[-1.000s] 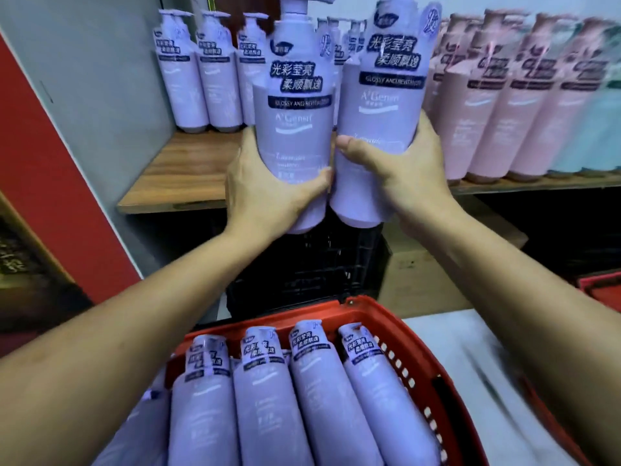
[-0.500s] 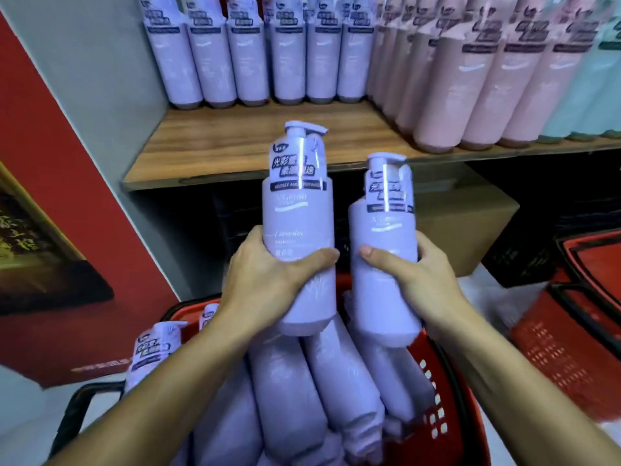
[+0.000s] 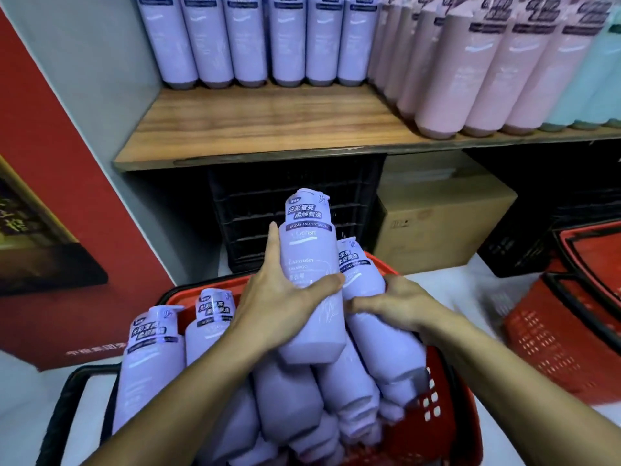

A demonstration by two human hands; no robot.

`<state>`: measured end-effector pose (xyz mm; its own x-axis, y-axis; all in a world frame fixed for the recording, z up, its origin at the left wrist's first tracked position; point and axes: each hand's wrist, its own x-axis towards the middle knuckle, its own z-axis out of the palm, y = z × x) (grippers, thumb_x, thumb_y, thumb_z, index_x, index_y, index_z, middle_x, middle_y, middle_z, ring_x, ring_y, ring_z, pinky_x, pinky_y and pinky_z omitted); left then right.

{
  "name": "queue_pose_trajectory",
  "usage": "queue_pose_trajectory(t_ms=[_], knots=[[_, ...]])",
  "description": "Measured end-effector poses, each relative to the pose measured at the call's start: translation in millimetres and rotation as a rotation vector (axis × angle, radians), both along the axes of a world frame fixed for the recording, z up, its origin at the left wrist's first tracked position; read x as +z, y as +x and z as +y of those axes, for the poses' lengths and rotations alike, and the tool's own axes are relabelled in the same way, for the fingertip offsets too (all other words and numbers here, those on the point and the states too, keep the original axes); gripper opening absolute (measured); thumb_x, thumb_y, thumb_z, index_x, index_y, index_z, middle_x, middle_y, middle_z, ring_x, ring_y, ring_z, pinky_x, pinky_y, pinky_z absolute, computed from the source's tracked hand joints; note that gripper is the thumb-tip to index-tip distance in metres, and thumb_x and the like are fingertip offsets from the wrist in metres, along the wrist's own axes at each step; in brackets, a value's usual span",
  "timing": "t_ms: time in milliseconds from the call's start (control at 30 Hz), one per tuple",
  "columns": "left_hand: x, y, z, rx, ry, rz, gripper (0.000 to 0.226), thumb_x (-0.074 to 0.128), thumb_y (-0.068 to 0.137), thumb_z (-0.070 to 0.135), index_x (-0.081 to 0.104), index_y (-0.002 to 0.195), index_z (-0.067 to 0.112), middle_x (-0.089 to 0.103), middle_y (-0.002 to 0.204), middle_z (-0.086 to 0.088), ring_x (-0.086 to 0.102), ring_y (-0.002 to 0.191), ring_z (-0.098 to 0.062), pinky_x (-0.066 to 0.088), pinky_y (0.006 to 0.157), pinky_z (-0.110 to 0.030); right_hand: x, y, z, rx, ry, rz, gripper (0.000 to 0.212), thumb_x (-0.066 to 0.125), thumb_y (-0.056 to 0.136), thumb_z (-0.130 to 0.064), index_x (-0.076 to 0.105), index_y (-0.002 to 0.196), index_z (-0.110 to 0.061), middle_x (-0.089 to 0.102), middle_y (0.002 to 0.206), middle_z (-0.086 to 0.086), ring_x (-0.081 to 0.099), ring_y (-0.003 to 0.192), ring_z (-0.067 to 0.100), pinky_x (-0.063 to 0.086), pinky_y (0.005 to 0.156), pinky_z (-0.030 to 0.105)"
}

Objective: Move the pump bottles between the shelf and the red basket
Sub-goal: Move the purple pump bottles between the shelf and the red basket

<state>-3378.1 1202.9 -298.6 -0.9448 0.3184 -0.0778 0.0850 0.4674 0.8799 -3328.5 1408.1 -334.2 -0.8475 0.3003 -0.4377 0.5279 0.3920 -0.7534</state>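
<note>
Both held bottles have come down from shelf height to the red basket (image 3: pixel 448 418). The left bottle (image 3: pixel 311 243), lavender with a dark label band and a white pump, stands upright above the pile. The right bottle (image 3: pixel 383 348), the same kind, tilts against the load. The left grip (image 3: pixel 285 304) wraps its bottle's lower body, thumb across the front. The right grip (image 3: pixel 403 307) curls round its bottle's middle. More stacked bottles (image 3: pixel 285 405) lie in the basket. Behind, the wooden shelf (image 3: pixel 268 122) carries a lavender row (image 3: pixel 252 42) and a pink row (image 3: pixel 447 79).

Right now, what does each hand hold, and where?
The left hand grips the upright bottle round its middle; right hand grips the tilted bottle round its middle.
</note>
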Motion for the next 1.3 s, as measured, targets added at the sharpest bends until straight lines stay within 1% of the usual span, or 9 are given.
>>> queue_pose_trajectory(t_ms=[167,267,433,567,800,933,1000,1100,1300], knots=[[-7,3,-11,0.029,-0.044,-0.056,0.127,0.068,0.056,0.071,-0.007,0.155,0.046,0.057,0.122,0.016,0.059,0.112,-0.015,0.045,0.089,-0.033,-1,-6,-2,0.008,0.107,-0.038,0.066,0.084,0.042,-0.060,0.075,0.103,-0.035,0.078,0.089,-0.014,0.076,0.079,0.009,0.064,0.077,0.035],[-9,4,-13,0.021,-0.044,-0.086,0.115,0.067,0.059,0.069,0.005,0.153,0.046,0.062,0.129,0.006,0.061,0.113,-0.023,0.049,0.097,-0.042,1,-10,1,0.025,0.209,-0.061,0.064,0.079,0.044,-0.065,0.072,0.098,-0.033,0.074,0.088,-0.015,0.072,0.077,0.008,0.057,0.063,0.026],[-12,5,-10,-0.006,-0.116,-0.032,0.106,0.069,0.060,0.069,0.013,0.147,0.048,0.063,0.124,0.005,0.061,0.110,-0.026,0.050,0.093,-0.044,-4,-13,7,0.157,0.344,-0.133,0.062,0.063,0.041,-0.074,0.066,0.089,-0.034,0.067,0.088,-0.014,0.062,0.080,0.002,0.046,0.059,0.025],[-16,7,-5,-0.023,-0.271,0.037,0.104,0.068,0.065,0.071,0.007,0.147,0.047,0.065,0.121,0.002,0.058,0.110,-0.031,0.047,0.087,-0.040,-7,-13,11,0.239,0.373,-0.126,0.055,0.058,0.041,-0.077,0.058,0.079,-0.038,0.066,0.096,-0.010,0.062,0.086,0.008,0.042,0.060,0.022],[-18,0,13,-0.208,-0.663,-0.006,0.116,0.045,0.077,0.082,-0.023,0.154,0.028,0.044,0.150,-0.018,0.041,0.137,-0.034,0.038,0.099,-0.039,-7,-16,15,0.288,0.381,-0.138,0.053,0.060,0.048,-0.076,0.051,0.080,-0.035,0.063,0.105,-0.006,0.060,0.095,0.016,0.042,0.063,0.020],[-19,4,22,-0.232,-0.697,0.018,0.121,0.047,0.075,0.084,-0.023,0.155,0.025,0.045,0.146,-0.020,0.045,0.133,-0.036,0.040,0.096,-0.040,-9,-17,17,0.295,0.379,-0.158,0.042,0.073,0.071,-0.070,0.052,0.083,-0.036,0.061,0.109,-0.008,0.057,0.099,0.016,0.040,0.064,0.019],[-23,1,24,-0.205,-0.692,0.034,0.119,0.047,0.078,0.081,-0.024,0.154,0.024,0.047,0.145,-0.019,0.047,0.130,-0.036,0.041,0.093,-0.040,-8,-17,17,0.299,0.363,-0.154,0.050,0.071,0.064,-0.073,0.058,0.096,-0.036,0.064,0.112,-0.009,0.059,0.100,0.015,0.046,0.070,0.022],[-25,-3,24,-0.214,-0.694,0.111,0.111,0.046,0.080,0.077,-0.026,0.152,0.034,0.048,0.145,-0.012,0.049,0.124,-0.035,0.038,0.086,-0.037,-7,-18,16,0.303,0.359,-0.147,0.083,0.062,0.044,-0.075,0.068,0.113,-0.030,0.070,0.112,-0.007,0.065,0.101,0.013,0.056,0.087,0.031],[-26,-6,22,-0.180,-0.847,0.316,0.107,0.038,0.076,0.083,-0.007,0.158,0.031,0.053,0.139,-0.004,0.053,0.119,-0.035,0.041,0.082,-0.040,-8,-20,19,0.323,0.349,-0.150,0.073,0.063,0.047,-0.073,0.070,0.106,-0.031,0.070,0.103,-0.009,0.065,0.095,0.009,0.056,0.082,0.029]])
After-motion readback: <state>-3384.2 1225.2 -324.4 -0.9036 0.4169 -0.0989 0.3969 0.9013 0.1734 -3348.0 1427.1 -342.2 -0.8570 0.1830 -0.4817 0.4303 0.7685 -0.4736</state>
